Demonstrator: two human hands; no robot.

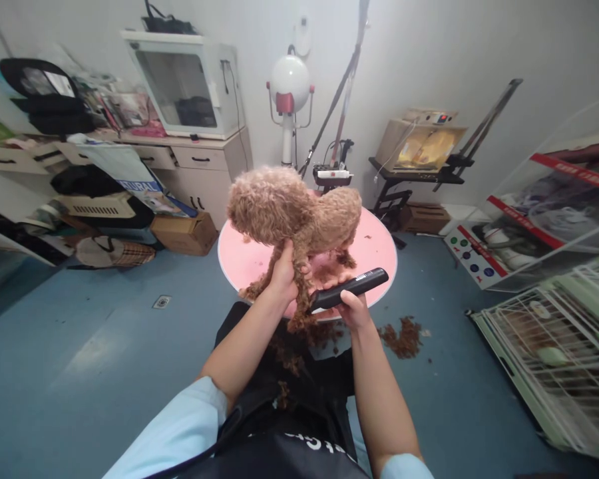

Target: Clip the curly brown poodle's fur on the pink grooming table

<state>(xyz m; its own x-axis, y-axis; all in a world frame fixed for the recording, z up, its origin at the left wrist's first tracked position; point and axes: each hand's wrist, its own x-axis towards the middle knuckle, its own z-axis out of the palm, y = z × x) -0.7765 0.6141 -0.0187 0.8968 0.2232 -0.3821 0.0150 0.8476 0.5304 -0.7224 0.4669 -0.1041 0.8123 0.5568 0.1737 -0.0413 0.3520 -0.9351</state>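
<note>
A curly brown dog (329, 216) stands on a round pink grooming table (383, 243), its fluffy head turned toward the left. My left hand (284, 276) is closed around the upper part of one of its front legs (302, 293). In my right hand (353, 307) lies a black hair clipper (357, 286), fingers and thumb wrapped about its body. The clipper's head end is at the lower part of that same leg, close to the paw; whether the blade touches the fur cannot be made out. Loose clippings (327, 271) lie beneath the dog.
More cut fur (403, 337) is on the blue floor right of the table. Behind the table rise a white stand dryer (289, 83) and a grooming arm with straps. A wire cage (554, 352) stands at right, a cardboard box (184, 233) at left.
</note>
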